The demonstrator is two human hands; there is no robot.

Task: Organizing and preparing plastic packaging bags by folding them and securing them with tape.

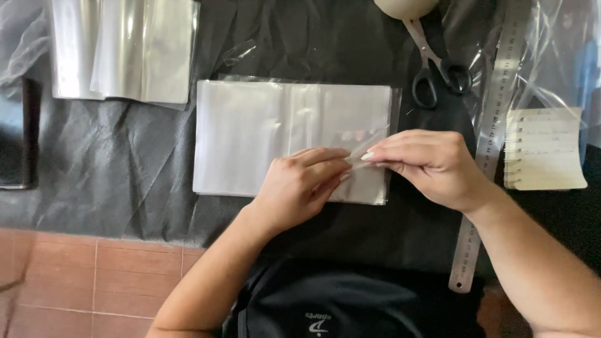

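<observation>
Phone: a dark phone (14,134) lies at the 9 o'clock edge of the view, on the black sheet (119,169) that covers the floor.
Loose film: a pile of clear plastic sheets (122,50) sits at 11 o'clock.
Sleeve stack: the stack of clear plastic sleeves (250,134) lies flat at the centre.
Left hand (300,188): it rests on the stack's lower right part, its grip closed, fingertips pinching the corner of the top sleeve.
Right hand (432,166): at 3 o'clock of the left hand, its grip is shut on the same lifted corner, fingertips meeting the left ones.
Scissors: black-handled scissors (438,72) lie at 1 o'clock.
Ruler: a steel ruler (494,125) runs from 1 o'clock down towards 5 o'clock, passing under the right wrist.
Notepad: a spiral notepad (544,150) lies at 3 o'clock, just beside the ruler.
</observation>
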